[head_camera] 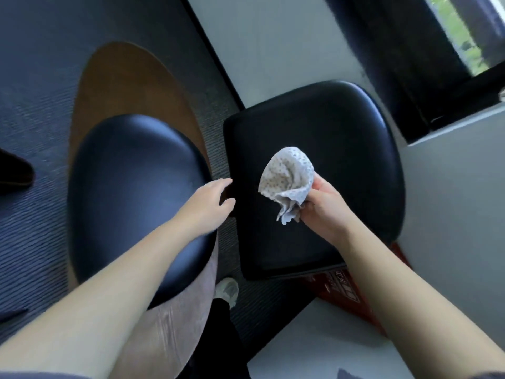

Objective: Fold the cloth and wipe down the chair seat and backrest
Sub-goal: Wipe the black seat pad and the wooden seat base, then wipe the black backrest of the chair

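Forearms: your two bare forearms enter from 6 o'clock, nearest the lens, one on each side.
Right hand: your right hand [325, 203] pinches the white dotted cloth [287, 179] by its gathered lower end, just toward 3 o'clock of the frame's centre.
Cloth: it is bunched into a loose cup, not folded flat, and held over the square black padded chair seat [341, 127]. You cannot tell from this view whether it touches the pad.
Left hand: your left hand [210, 199], at 9 o'clock of the cloth, is wide and holds nothing. Its fingertips are at the seat's edge; contact is unclear.
Neighbour: a rounded black padded seat [131, 187] on a brown wooden shell [131, 83] sits at 9 o'clock, over grey ribbed carpet [32, 105].
Done: by the look of it, no step is finished yet.
Left: you have to fold the cloth flat, wipe the seat, then the backrest, which this view does not clearly show.
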{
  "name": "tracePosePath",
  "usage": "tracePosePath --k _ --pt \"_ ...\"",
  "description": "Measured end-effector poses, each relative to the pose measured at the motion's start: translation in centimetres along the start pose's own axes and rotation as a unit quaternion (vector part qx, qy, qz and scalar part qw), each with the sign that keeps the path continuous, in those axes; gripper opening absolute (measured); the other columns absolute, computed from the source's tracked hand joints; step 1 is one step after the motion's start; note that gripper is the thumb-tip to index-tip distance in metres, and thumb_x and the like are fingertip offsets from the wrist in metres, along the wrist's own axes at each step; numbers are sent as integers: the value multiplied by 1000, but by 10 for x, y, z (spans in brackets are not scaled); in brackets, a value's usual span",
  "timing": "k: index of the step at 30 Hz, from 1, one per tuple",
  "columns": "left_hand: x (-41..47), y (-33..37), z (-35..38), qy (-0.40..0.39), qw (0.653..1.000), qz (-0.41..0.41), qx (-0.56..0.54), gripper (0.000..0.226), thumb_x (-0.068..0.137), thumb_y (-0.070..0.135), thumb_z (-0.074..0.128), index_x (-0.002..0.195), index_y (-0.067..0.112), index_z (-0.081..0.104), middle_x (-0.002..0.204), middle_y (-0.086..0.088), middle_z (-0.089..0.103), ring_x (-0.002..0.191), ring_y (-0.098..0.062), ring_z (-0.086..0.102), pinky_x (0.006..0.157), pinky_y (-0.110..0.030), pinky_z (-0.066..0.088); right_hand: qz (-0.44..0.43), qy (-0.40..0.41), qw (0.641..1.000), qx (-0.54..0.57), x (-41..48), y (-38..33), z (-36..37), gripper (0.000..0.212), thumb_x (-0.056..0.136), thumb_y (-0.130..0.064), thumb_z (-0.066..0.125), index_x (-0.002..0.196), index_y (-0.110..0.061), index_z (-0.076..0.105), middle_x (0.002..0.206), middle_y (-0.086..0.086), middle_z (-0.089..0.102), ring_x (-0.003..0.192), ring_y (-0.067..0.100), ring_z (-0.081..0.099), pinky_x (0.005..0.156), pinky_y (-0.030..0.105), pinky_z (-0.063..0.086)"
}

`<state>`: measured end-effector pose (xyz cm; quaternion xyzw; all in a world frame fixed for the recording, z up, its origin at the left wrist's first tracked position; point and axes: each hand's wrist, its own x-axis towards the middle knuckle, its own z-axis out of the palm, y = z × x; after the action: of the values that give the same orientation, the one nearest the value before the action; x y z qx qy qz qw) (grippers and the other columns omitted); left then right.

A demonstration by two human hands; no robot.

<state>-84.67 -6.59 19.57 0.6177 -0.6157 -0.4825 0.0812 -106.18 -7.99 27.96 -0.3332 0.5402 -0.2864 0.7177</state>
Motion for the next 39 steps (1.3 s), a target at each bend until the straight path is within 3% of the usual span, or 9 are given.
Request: tracePosePath --k 8,10,12,14,16,21,27,32,39 --pt "-17 100 7 -20 993 115 9 55 101 25 47 152 17 30 160 -2 27 148 -13 20 120 -28 16 -158 210 960 -96 -97 -40 -46 38 77 5 60 101 -23 67 83 20 69 69 35 65 69 55 52" --pt "-15 121 13 -27 990 135 32 57 100 26 48 153 18 28 161 -3 25 149 -15 17 121 -33 16 -195 275 919 -206 -111 -44 -77 53 81 12 49 110 -30 65 96 12 71 85 19 68 83 41 57" --pt "-7 143 21 -28 985 154 79 59 101 28 47 155 20 24 163 -3 18 151 -18 12 121 -38 18 -198 310 843 -393 -114 -42 -106 67 83 13 46 136 -27 51 131 2 59 119 4 53 102 12 38" --pt "11 164 32 -14 974 165 152 63 101 33 45 157 21 17 165 -3 9 151 -22 8 120 -39 19 -216 312 755 -535 -101 -30 -139 65 86 9 46 146 -15 40 150 3 38 138 12 29 111 6 10" --pt "34 182 48 -1 962 166 216 70 101 40 44 158 21 8 165 -6 0 151 -26 5 120 -42 21 -211 282 724 -593 -82 -12 -170 57 86 3 41 143 -4 42 149 16 38 139 26 31 114 12 4" --pt "88 205 95 -28 950 135 279 82 99 48 45 157 23 -7 164 -7 -13 152 -26 -1 119 -47 21 -158 171 769 -595 -61 26 -215 57 91 -10 25 147 -8 35 158 13 19 148 27 11 120 40 13" --pt "112 214 115 -57 959 129 246 78 99 34 49 157 27 -3 164 3 -12 152 -19 -6 121 -49 16 -136 109 783 -598 -35 17 -225 70 84 -35 12 152 -20 3 157 5 -21 145 25 -24 120 43 1" --pt "104 211 114 -21 989 43 141 72 99 23 49 157 20 6 165 1 -3 152 -17 -2 121 -49 16 -148 151 761 -614 5 -4 -223 73 84 -36 15 154 -13 11 160 17 -9 147 37 -11 119 51 10" --pt "101 227 122 -27 984 84 152 71 97 16 48 158 19 10 165 5 1 151 -13 2 121 -47 18 -177 179 753 -608 -42 47 -210 66 89 -27 29 152 -8 23 158 24 5 146 44 2 116 54 21"
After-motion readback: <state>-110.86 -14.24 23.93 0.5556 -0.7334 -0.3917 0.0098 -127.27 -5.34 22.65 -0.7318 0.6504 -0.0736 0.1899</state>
